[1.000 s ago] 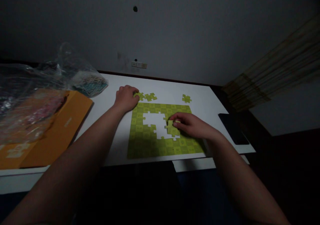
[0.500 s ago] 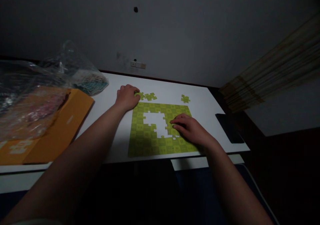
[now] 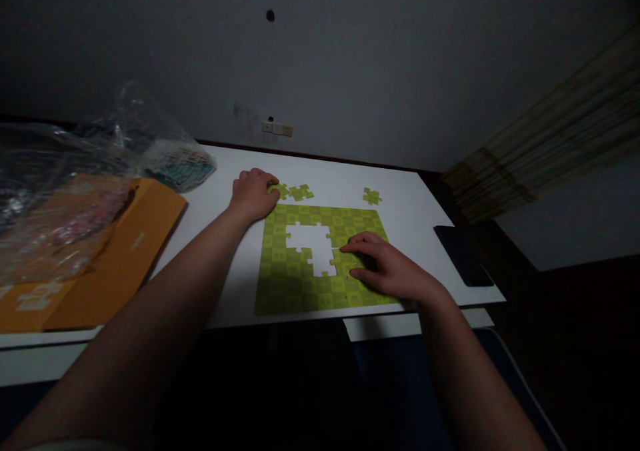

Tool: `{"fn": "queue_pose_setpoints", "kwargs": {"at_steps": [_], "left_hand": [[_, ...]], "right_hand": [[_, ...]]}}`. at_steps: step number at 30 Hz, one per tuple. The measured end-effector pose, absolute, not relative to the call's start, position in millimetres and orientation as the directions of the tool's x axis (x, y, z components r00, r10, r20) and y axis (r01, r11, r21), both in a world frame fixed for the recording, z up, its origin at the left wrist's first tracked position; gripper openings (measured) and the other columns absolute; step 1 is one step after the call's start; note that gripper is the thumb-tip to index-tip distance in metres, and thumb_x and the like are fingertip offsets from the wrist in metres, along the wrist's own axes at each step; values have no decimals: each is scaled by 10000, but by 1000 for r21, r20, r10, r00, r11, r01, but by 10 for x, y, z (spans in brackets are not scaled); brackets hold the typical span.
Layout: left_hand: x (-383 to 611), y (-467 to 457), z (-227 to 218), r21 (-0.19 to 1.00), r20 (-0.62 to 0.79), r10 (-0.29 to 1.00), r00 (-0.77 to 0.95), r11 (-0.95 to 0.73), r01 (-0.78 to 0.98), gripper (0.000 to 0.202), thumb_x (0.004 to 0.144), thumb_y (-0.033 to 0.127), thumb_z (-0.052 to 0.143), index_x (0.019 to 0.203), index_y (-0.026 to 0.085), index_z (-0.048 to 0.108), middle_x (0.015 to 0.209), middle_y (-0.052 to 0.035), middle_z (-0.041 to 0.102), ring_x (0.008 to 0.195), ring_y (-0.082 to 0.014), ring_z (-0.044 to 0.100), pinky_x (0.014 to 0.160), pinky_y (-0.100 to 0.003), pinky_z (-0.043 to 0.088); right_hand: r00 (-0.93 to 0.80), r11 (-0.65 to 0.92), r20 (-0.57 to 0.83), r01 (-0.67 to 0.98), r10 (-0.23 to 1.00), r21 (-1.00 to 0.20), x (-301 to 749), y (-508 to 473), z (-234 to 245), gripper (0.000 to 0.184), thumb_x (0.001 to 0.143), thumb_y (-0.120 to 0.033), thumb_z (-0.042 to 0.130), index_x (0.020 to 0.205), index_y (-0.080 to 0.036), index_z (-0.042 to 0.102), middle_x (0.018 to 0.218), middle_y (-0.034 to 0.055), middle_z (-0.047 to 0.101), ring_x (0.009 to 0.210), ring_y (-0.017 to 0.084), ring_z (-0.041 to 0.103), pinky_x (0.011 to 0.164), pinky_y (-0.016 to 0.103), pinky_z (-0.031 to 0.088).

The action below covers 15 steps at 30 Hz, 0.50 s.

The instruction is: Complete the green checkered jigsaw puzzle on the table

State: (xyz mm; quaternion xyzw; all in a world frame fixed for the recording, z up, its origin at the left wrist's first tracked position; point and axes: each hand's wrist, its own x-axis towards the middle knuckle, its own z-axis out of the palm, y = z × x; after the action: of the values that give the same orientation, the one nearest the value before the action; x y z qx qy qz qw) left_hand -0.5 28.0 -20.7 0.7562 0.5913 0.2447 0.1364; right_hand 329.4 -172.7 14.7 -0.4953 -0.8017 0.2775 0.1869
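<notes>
A green checkered jigsaw puzzle (image 3: 290,291) lies flat on the white table, with an irregular white gap in its middle. My right hand (image 3: 387,264) rests over the puzzle's right part, index finger and thumb apart. Its index fingertip touches a puzzle piece (image 3: 343,262) along the gap's right edge, where a thin white slit shows. Beyond the puzzle's far left corner, my left hand (image 3: 254,196) is curled, thumb and index finger at the edge of a loose green puzzle piece (image 3: 283,191). Touching or very near that piece lies another loose piece (image 3: 301,193).
One more loose piece (image 3: 371,196) lies behind the puzzle on the table (image 3: 340,177). An orange cardboard box (image 3: 125,257) under clear plastic wrapping (image 3: 75,164) takes up the left. At the right edge is a dark flat object (image 3: 463,256). A wall stands behind.
The piece under my right hand has settled into the puzzle; the white openings at its lower edge have closed. My right fingers have spread apart slightly. My left hand stays in place.
</notes>
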Motion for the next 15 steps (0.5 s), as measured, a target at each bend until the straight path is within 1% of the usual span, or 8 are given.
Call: {"fn": "queue_pose_setpoints", "kwargs": {"at_steps": [5,7,9,10,11,13,15], "left_hand": [[3,274,-195,501,194,965,174,-250,829,390,893,358,695,1232,265,862,1398,-183,710,1363,-494,558,1166,-699,466],[5,270,-183,504,190,966,175,-249,827,393,892,347,701,1239,255,861,1401,-189,709,1368,-494,558,1174,-704,464],[4,268,-170,499,184,967,178,-248,831,400,900,338,700,1255,246,859,1408,-195,710,1371,-491,562,1178,-706,467],[2,267,-164,490,180,967,182,-249,836,406,911,340,691,1268,242,856,1415,-197,710,1375,-489,563,1178,-703,470],[1,266,-159,478,176,967,186,-249,842,413,923,346,678,1281,238,853,1423,-197,709,1379,-486,564,1178,-699,474],[0,267,-152,451,170,967,192,-249,857,434,943,366,651,1308,238,847,1440,-188,710,1386,-475,568,1177,-682,485],[2,268,-149,432,170,967,192,-248,867,455,944,384,643,1329,246,842,1452,-175,712,1390,-470,572,1177,-666,494]], "right_hand": [[-412,356,46,722,910,-593,3208,-1788,221,392,1012,-303,783,1400,-351,761,1347,114,710,1335,358,666,1172,614,565],[-405,366,67,730,912,-577,3231,-1821,230,368,1030,-351,767,1398,-349,756,1361,113,720,1341,358,665,1171,598,563],[-324,338,125,772,938,-538,3337,-1869,194,330,1077,-423,695,1392,-337,749,1367,122,731,1334,355,667,1168,584,555],[-227,285,175,822,958,-494,3424,-1900,155,337,1103,-457,637,1389,-317,747,1369,138,732,1331,360,664,1170,589,544],[-96,192,233,882,968,-431,3529,-1935,103,376,1120,-484,577,1390,-284,745,1382,166,725,1339,376,654,1180,609,524],[198,-103,346,956,917,-275,3765,-2008,-22,507,1121,-525,490,1409,-184,730,1457,249,676,1407,438,599,1216,693,447],[413,-382,369,911,833,-159,3979,-2070,-142,629,1110,-563,441,1469,-106,681,1560,320,591,1486,498,523,1235,787,347]]}}
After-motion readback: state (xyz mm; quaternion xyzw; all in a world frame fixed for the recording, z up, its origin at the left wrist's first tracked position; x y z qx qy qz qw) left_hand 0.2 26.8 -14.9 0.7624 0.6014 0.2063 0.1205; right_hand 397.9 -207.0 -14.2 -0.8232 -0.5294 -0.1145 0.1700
